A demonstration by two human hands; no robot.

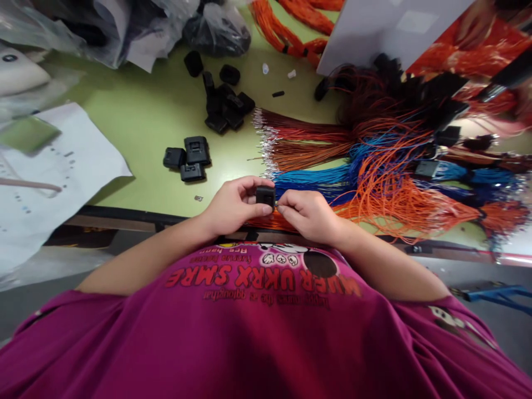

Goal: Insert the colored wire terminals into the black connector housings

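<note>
Near the table's front edge, my left hand (236, 204) grips a black connector housing (265, 196) between thumb and fingers. My right hand (306, 211) is closed in a pinch at the housing's right side. A wire end seems to be between its fingertips, too small to see clearly. Just behind both hands lie bundles of blue wires (311, 176) and brown wires (316, 155), their crimped metal ends (268, 144) pointing left. Orange wires (407, 194) spread out to the right of my right hand.
More black housings (196, 149) lie left of the wires, with a further pile (226, 105) behind them. Paper sheets (62, 166) cover the table's left end. Plastic bags (216, 30) sit at the back. A pale board (386, 33) stands at the back right.
</note>
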